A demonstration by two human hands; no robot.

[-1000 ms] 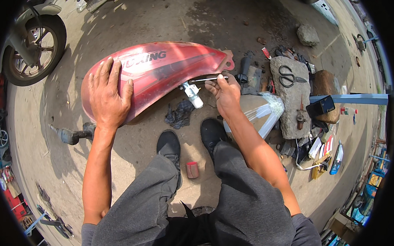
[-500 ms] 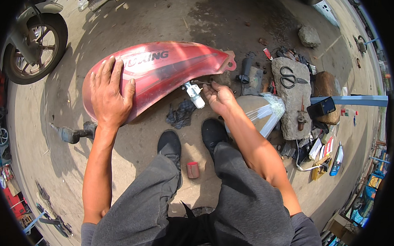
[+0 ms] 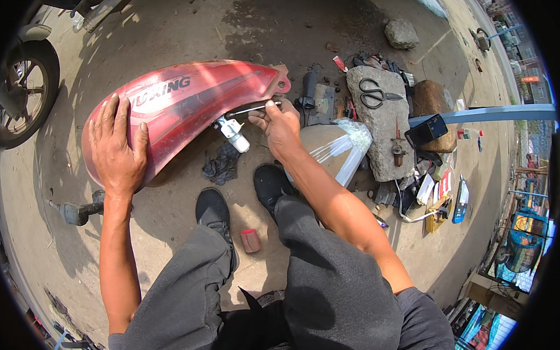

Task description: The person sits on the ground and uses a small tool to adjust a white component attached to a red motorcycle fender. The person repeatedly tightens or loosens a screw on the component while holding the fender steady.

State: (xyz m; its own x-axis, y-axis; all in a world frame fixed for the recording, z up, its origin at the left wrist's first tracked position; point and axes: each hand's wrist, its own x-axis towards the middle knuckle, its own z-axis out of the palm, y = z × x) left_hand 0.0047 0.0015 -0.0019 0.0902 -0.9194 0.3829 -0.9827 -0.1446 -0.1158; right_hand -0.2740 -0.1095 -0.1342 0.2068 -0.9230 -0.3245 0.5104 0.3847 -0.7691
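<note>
A red motorcycle fuel tank (image 3: 190, 104) lies on its side on the ground before me. My left hand (image 3: 118, 151) rests flat on its wide left end, fingers spread. Under the tank's lower edge sits a white fuel valve (image 3: 233, 135) with a rounded cup. To the right of it, my right hand (image 3: 277, 124) pinches a thin metal rod (image 3: 248, 111), whose left tip reaches the top of the valve. The hand hides the rod's other end, so I cannot tell its exact kind. A crumpled black cloth (image 3: 221, 163) lies below the valve.
At right, a stone slab (image 3: 377, 135) bears black-handled scissors (image 3: 374, 94) and a rusty metal part (image 3: 398, 148). A taped panel (image 3: 336, 149) lies beside it. A small red cylinder (image 3: 250, 240) stands between my feet. A motorcycle wheel (image 3: 45, 93) is at far left.
The whole view has shifted, so things appear farther left. My right hand has drawn slightly away from the valve, and more of the rod shows. The left hand stays on the tank.
</note>
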